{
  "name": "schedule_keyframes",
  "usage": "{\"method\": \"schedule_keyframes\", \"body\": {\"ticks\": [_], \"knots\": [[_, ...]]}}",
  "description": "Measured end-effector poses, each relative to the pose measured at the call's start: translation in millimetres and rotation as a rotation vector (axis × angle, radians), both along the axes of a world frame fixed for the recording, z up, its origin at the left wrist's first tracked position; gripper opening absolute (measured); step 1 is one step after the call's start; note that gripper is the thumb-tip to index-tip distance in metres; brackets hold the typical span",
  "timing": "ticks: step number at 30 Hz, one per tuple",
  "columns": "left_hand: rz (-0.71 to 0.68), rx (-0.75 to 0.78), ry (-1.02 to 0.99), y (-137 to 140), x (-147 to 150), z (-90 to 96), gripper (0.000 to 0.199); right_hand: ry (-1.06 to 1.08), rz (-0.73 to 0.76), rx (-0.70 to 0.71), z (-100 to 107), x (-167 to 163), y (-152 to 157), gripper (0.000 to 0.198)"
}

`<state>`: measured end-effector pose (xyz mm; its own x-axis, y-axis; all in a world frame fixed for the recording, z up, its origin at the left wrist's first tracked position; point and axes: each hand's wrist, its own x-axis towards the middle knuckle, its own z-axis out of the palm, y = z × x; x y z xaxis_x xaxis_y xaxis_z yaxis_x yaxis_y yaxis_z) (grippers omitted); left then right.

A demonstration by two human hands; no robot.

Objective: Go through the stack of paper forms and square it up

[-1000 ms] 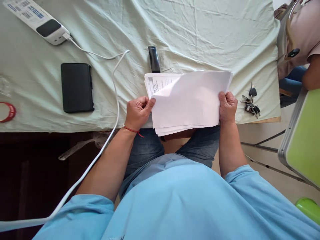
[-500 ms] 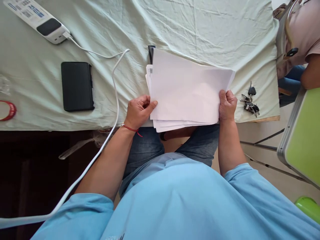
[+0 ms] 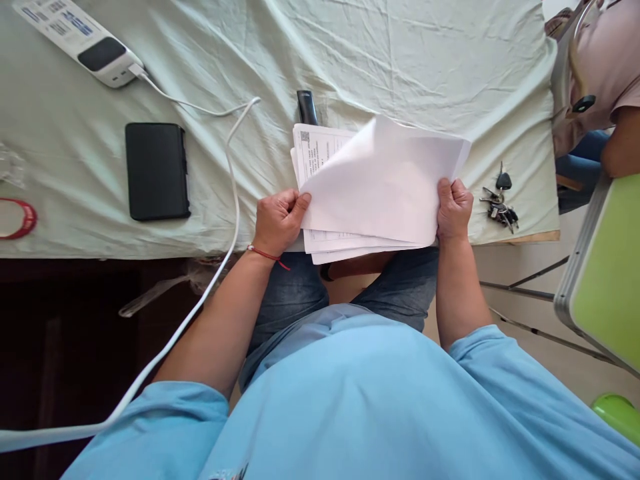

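Note:
Several loose sheets of paper [image 3: 375,187] lie stacked at the table's front edge, overhanging it a little. The top sheet is blank on the side I see, and its far left corner curls up and over. Beneath it a printed sheet [image 3: 315,150] with a square code shows. My left hand [image 3: 280,217] pinches the left edge of the papers between thumb and fingers. Closed on the right edge is my right hand [image 3: 454,208]; how many sheets it grips I cannot tell. Behind the stack a dark, slim object [image 3: 307,107] pokes out, partly covered.
Left of the papers lie a black case [image 3: 157,171], a white power bank [image 3: 83,43] with a white cable [image 3: 231,180], and a red roll [image 3: 19,219]. Keys [image 3: 501,207] lie to the right. A person [image 3: 607,60] sits beyond, near a green folding table [image 3: 607,280].
The top sheet's far left corner has lifted and folded toward the right, uncovering print beneath and more of the dark object. My left hand has shifted slightly; my right hand stays nearly still.

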<state>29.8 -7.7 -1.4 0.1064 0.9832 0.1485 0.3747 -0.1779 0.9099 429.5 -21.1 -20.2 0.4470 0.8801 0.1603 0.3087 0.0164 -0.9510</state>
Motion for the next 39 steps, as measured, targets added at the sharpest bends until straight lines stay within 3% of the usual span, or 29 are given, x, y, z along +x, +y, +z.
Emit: {"method": "schedule_keyframes", "body": {"ticks": [4,11,16,24,35,39], "knots": [[-0.006,0.026,0.005,0.3,-1.2,-1.8,0.058,-0.026,0.029,-0.009,-3.0,3.1,0.5,0.085],[-0.025,-0.107,-0.126,0.7,-2.7,-3.1,0.03,0.005,0.055,0.004,-7.3,5.9,-0.3,0.08],[-0.063,-0.174,-0.261,1.3,-2.9,-4.8,0.044,0.012,0.078,0.009,-6.1,8.2,-0.2,0.075],[-0.031,-0.05,-0.053,0.4,-3.5,-3.3,0.036,0.079,0.074,0.01,-1.2,5.1,-2.2,0.073],[-0.043,-0.11,-0.243,0.1,-5.1,-14.6,0.04,0.15,0.032,0.038,-0.2,1.8,-2.4,0.065],[-0.083,-0.045,-0.106,0.4,-2.7,-13.3,0.038,0.145,0.033,0.035,0.9,1.3,-3.0,0.064]]}}
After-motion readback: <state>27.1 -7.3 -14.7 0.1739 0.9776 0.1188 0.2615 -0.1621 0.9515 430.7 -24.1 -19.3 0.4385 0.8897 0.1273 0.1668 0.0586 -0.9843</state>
